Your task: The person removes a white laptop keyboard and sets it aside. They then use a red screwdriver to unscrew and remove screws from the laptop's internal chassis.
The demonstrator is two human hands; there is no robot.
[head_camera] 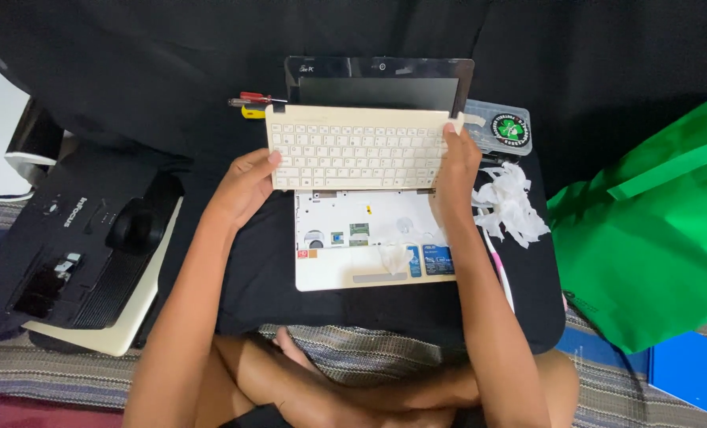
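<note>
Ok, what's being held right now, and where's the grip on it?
The white keyboard panel, lifted off the laptop base; left hand on its left edge, right hand on its right edge.

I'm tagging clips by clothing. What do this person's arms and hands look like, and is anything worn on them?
Both forearms are bare, with no sleeves in view. The left hand and right hand wear no gloves, and no watch, ring or bracelet shows.

White keyboard [357,149], white laptop [373,246] with black screen bezel, green bag [654,230], black projector [76,238].
</note>
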